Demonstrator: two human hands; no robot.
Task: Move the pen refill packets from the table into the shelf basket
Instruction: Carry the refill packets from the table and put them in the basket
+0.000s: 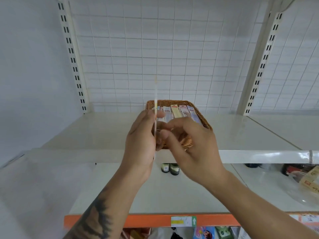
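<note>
Right now the left hand (pixel 141 135) pinches a pen refill packet (pixel 156 107) edge-on, long axis upright, just near of the wicker basket (pixel 205 122); the right hand (pixel 195 144), fingers curled, touches its lower end.

One wicker basket (pixel 179 102) holds about six refill packets (pixel 176 111); one packet (pixel 156 100) stands between the fingers (pixel 159 114); two bottles (pixel 170 168) below.

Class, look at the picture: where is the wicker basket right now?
In the head view the basket sits on the white shelf, near the middle, just behind both hands, with several refill packets lying side by side in it.
</note>
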